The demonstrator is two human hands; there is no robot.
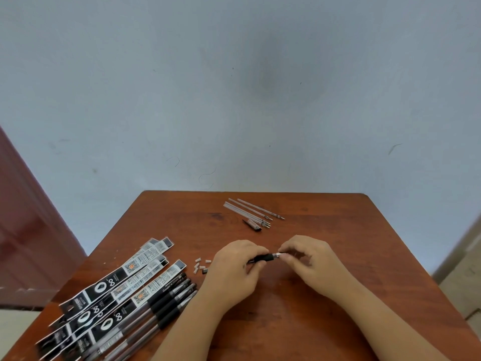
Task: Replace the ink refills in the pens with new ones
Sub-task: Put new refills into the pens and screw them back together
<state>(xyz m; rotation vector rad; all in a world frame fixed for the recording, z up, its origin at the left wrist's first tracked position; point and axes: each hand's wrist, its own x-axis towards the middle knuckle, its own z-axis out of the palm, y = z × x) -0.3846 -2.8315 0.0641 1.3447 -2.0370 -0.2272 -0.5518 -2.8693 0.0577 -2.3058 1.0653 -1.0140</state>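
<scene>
Over table (286, 321): left hand (234, 269) grips pen (263, 257); right hand (309, 259) pinches its pale tip.

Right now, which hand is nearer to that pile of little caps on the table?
Left. The left hand sits right beside the little caps, just to their right, gripping the pen. The right hand is farther right, beyond the pen, pinching its pale tip.

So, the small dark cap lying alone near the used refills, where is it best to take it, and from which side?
Probably pinch the dark cap across its middle, coming from above. It lies flat on the table, slanted, with bare wood along both long sides. The refills lie close behind it, so keep the fingers on the near portion. Both hands are occupied now.
</scene>
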